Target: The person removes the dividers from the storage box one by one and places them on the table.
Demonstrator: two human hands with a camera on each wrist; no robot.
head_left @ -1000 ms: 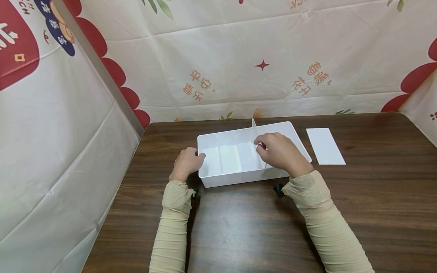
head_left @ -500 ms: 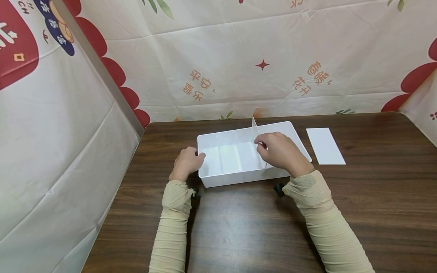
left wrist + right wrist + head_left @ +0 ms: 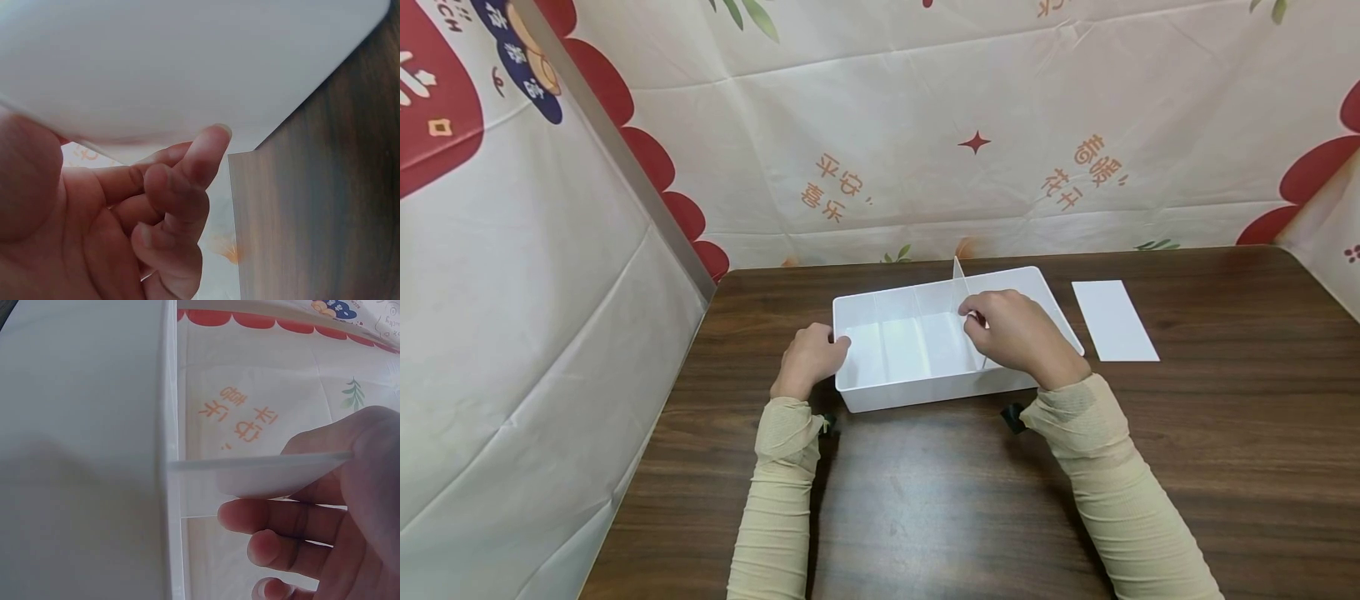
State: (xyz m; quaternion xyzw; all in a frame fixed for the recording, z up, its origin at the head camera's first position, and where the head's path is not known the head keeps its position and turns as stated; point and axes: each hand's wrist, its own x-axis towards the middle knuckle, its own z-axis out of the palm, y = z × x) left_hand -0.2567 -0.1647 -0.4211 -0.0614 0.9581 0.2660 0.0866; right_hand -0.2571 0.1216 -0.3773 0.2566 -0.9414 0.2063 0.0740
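Cream cloth printed with red shapes and orange characters (image 3: 842,187) enclosed the work area behind and to the left of the dark brown wooden bench (image 3: 925,500).

A white rectangular plastic tray (image 3: 917,398) stood near the middle of the bench, its long side facing the person. Faint vertical ridges marked the inner far wall of the tray.

A thin translucent white plastic divider panel (image 3: 958,287) stood upright across the tray, right of centre, and its far top corner rose above the far rim.

The right hand (image 3: 1015,337) was positioned over the right part of the tray. Its grip was closed on the divider panel: in the right wrist view the thumb and fingers (image 3: 281,515) pinched the panel edge beside the tray wall.

The left hand (image 3: 808,358) was at the left end of the tray. The thumb lay over the rim and the curled fingers (image 3: 187,181) sat against the outer wall, so this grip held the tray.

Both forearms were covered by beige ribbed sleeves (image 3: 778,500).

A flat white rectangular card (image 3: 1114,321) lay on the bench to the right of the tray, apart from it.
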